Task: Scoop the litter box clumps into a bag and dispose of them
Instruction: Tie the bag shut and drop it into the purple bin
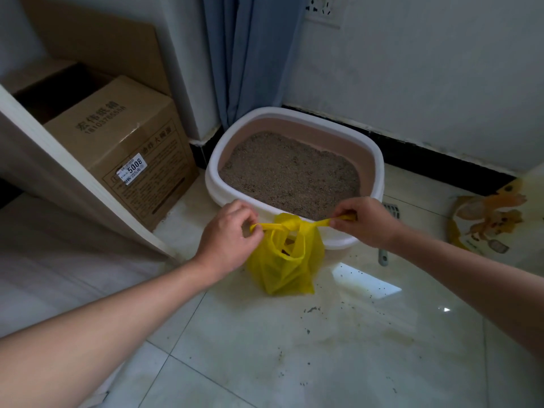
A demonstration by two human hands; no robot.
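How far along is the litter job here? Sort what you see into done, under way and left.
Done, it seems: the scoop lies on the floor, and the yellow bag stands by the litter box with something dark inside. Under way: the left hand and right hand pull its handles into a knot. Left: carrying it off for disposal.

Household things are standing around the corner.
A cardboard box is sitting beyond the left hand, behind a pale slanting board. A blue curtain is hanging far beyond both hands, a wall socket beside it. An orange printed sack is lying right of the right hand. Dark grains are lying on the floor tiles nearer than the hands.
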